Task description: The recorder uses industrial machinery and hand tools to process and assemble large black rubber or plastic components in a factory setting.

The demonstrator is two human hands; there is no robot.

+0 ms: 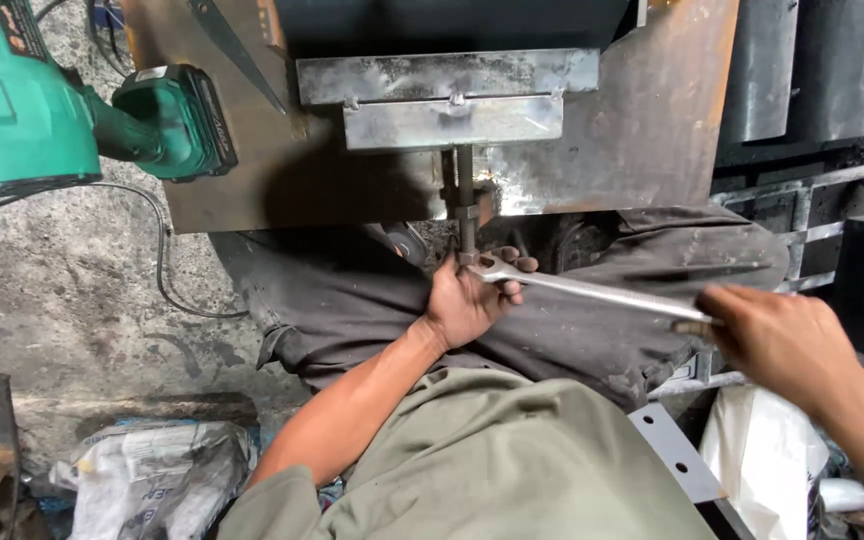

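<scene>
A: What's at nine o'clock?
B: A green power tool [22, 110] on the floor. At centre, the left hand [467, 300] clenches a threaded rod [465, 205], steadying it.
A: And at three o'clock?
B: The right hand [777, 340] grips the wrench [592, 292] handle's far end, for leverage.

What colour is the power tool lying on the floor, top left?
Green with black parts, the power tool lies on the concrete floor; seen in the head view.
</scene>
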